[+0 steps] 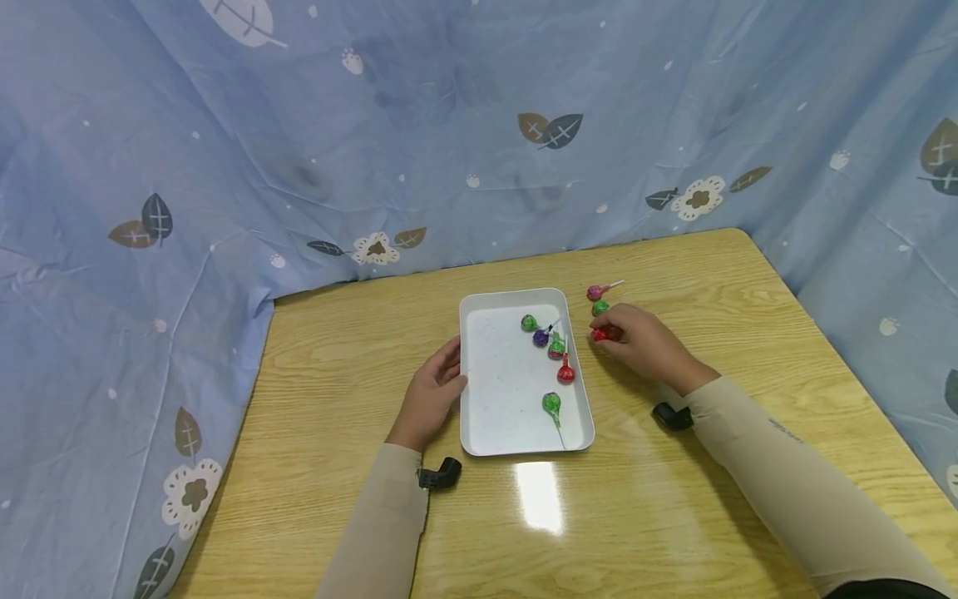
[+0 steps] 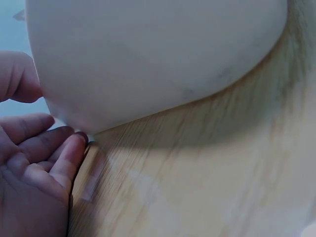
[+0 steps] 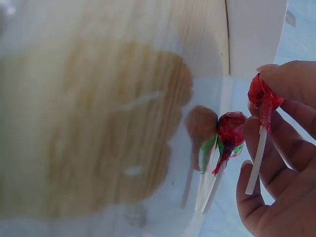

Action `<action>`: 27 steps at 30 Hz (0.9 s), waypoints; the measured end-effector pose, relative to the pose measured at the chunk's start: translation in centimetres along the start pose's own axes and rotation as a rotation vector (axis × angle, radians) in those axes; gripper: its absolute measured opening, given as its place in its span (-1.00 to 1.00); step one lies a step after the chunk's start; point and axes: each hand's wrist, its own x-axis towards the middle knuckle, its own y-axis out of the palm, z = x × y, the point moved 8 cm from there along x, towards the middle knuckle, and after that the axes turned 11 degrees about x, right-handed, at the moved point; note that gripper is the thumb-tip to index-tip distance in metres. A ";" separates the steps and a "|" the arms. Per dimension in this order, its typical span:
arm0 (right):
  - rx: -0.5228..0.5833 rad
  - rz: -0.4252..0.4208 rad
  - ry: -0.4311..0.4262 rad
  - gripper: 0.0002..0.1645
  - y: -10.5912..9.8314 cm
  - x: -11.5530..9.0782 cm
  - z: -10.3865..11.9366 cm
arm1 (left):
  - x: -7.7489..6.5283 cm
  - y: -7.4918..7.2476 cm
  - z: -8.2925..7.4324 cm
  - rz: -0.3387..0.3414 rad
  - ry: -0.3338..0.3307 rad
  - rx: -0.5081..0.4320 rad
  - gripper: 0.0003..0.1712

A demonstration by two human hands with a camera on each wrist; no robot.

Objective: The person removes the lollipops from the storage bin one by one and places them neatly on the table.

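My right hand (image 1: 647, 341) pinches a red-wrapped lollipop (image 3: 264, 98) between thumb and fingers, its white stick pointing down past the palm in the right wrist view. Close by lies another lollipop (image 3: 231, 129) in red and green wrapping. Just beyond the hand are a green lollipop (image 1: 600, 308) and a pink lollipop (image 1: 595, 293). At the left side of a white tray (image 1: 494, 399), my left hand (image 1: 430, 395) holds the wall, thumb at the rim and fingers low on the outside. Several lollipops rest in the tray's right half, among them a red lollipop (image 1: 566, 373) and a purple lollipop (image 1: 540, 338).
The tray stands on a wood-grain table (image 1: 337, 374). A blue patterned cloth (image 1: 419, 125) hangs along the back and both sides. Black wrist cameras are strapped over beige sleeves (image 1: 389, 516). Light glares off the table in front of the tray.
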 end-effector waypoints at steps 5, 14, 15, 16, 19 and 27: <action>0.002 -0.008 -0.009 -0.86 -0.2 -0.2 -0.2 | 0.0 0.0 0.0 0.001 -0.002 -0.005 -0.27; 0.014 0.023 0.000 -0.88 0.0 -0.6 -0.6 | 0.0 0.1 0.0 0.002 0.001 -0.007 -0.27; 0.013 0.026 0.000 -0.87 -0.1 -0.6 -0.6 | 0.0 0.1 0.0 0.003 0.003 -0.007 -0.27; 0.012 0.030 0.001 -0.85 -0.1 -0.7 -0.6 | 0.0 0.1 0.0 0.002 0.005 -0.005 -0.27; 0.004 0.052 0.017 -0.79 -0.1 -0.8 -0.8 | 0.1 0.1 0.1 0.002 0.006 -0.002 -0.27; -0.059 0.080 0.046 -0.72 -0.4 -0.9 -1.3 | 0.1 0.0 0.1 -0.001 0.005 0.001 -0.27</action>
